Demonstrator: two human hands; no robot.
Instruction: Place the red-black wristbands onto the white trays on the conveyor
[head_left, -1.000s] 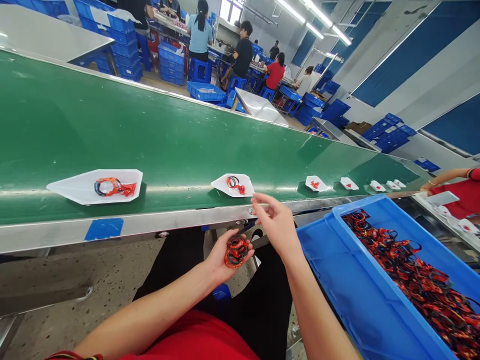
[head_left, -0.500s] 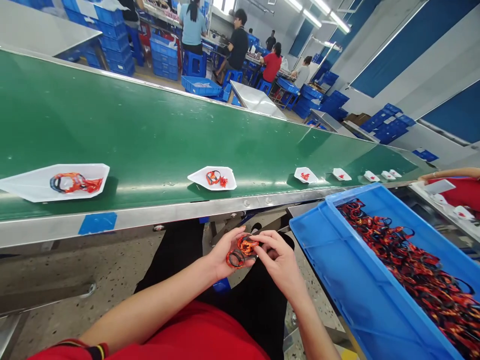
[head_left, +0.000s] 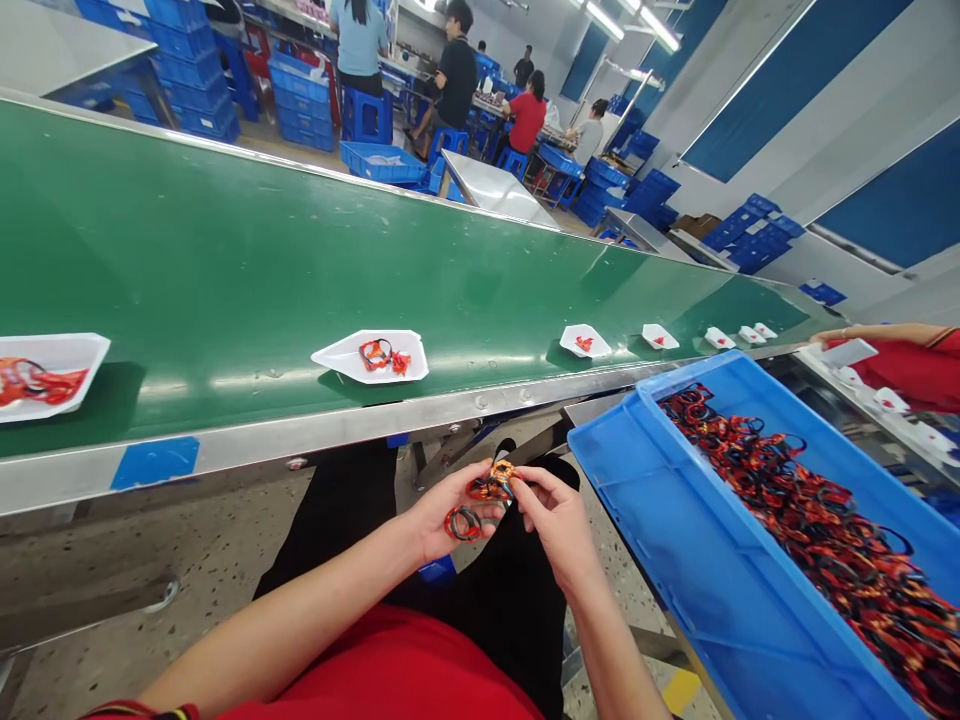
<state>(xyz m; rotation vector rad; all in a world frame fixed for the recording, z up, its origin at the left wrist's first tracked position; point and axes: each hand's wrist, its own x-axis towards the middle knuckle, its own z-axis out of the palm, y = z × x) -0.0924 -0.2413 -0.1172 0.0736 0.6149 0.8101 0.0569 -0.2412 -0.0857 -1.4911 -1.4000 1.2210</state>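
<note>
At the far left, a green conveyor belt runs off to the right, edged by a steel rail with one patch of blue tape. Seven white paper trays sit on the belt in a row. The leftmost tray, cut off by the frame, holds a large orange-and-black tangle. The second tray holds a smaller bundle of black and orange loops with a red tag. The other five are small with distance, and each shows a bit of red.

Below the rail, the left hand is cupped with its fingers curled, holding orange-and-black woven bands, with a dark loop at the palm. The right hand is just beside it, its fingertips closed in a pinch on the top orange loop of the bands.

Further right, a blue plastic crate holds a heap of similar bands, too many to count. Past its far corner, a co-worker's bare forearm reaches out from a red shirt over more white trays.
</note>
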